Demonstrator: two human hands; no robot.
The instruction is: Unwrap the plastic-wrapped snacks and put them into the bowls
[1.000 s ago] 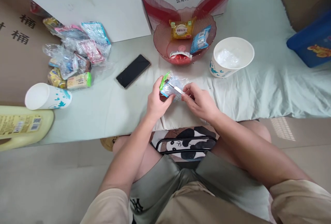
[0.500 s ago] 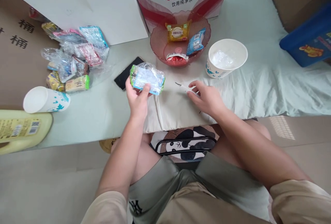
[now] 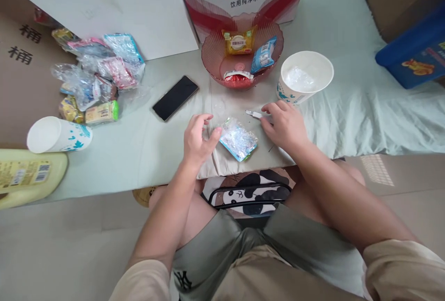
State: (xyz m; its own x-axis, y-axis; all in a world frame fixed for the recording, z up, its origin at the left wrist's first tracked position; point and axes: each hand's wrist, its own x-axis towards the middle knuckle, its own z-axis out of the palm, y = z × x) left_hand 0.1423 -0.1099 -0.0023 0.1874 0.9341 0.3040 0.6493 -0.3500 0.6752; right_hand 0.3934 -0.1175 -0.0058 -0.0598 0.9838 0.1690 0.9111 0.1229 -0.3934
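Note:
A clear snack packet point(image 3: 238, 139) with a blue and green edge lies flat on the pale cloth near the table's front edge. My left hand point(image 3: 196, 140) rests just left of it, fingers loosely curled and apart, thumb tip at the packet's left edge, nothing held. My right hand point(image 3: 285, 126) sits to the packet's right, fingertips pinched on a small metal tool point(image 3: 253, 114) that lies on the cloth.
Behind stand a red bowl point(image 3: 212, 58) with several snack packets and a paper cup point(image 3: 287, 93) holding clear wrappers. A phone point(image 3: 175, 97), a snack pile point(image 3: 93, 78), a tipped cup point(image 3: 59, 135) and a yellow bottle point(image 3: 28, 176) lie left. A blue box point(image 3: 413, 55) is far right.
My left hand brought the packet down from above the phone and set it on the cloth before me. My right hand shifted slightly back with the tool.

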